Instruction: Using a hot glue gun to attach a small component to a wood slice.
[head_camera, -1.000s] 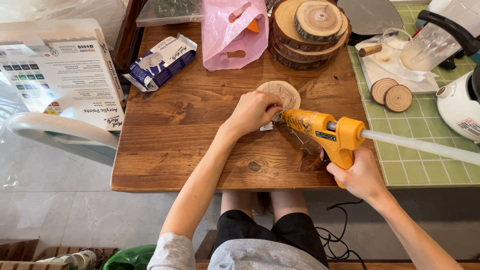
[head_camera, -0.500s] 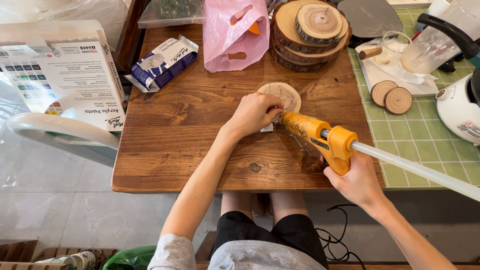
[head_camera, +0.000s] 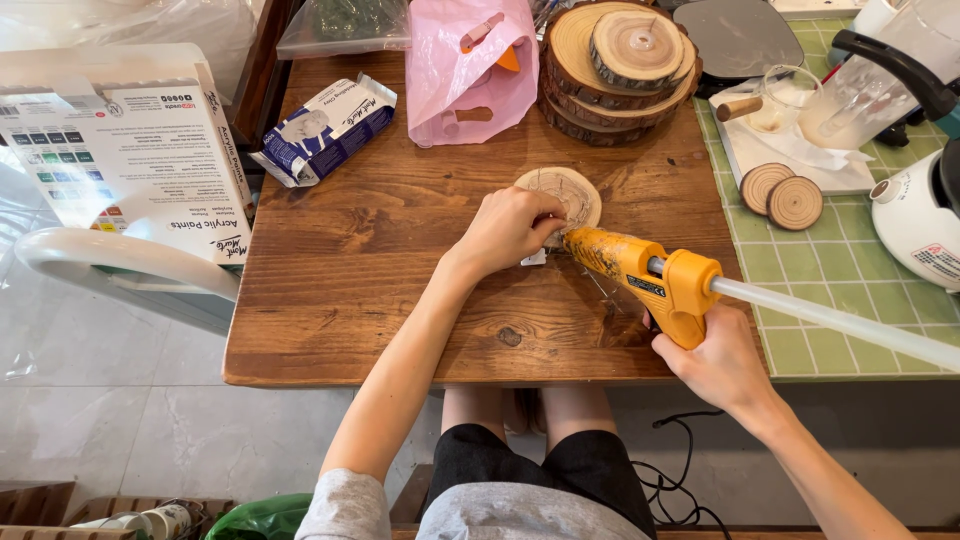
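While the right hand (head_camera: 720, 360) grips the glue gun (head_camera: 650, 282), fingers wrapped round its handle, the nozzle sits just beside the left hand's (head_camera: 510, 230) fingers, which curl down on a small piece at the wood slice (head_camera: 572, 192) on the tabletop (head_camera: 400, 260). Gluing step, it looks like; next calls for a steady nozzle and clear fingertips.

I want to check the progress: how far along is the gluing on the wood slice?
Done: nothing finished is visible. In hand: the right hand aims the yellow glue gun at the wood slice, which the left hand steadies. Left: a stack of wood slices and two small rounds lie untouched.
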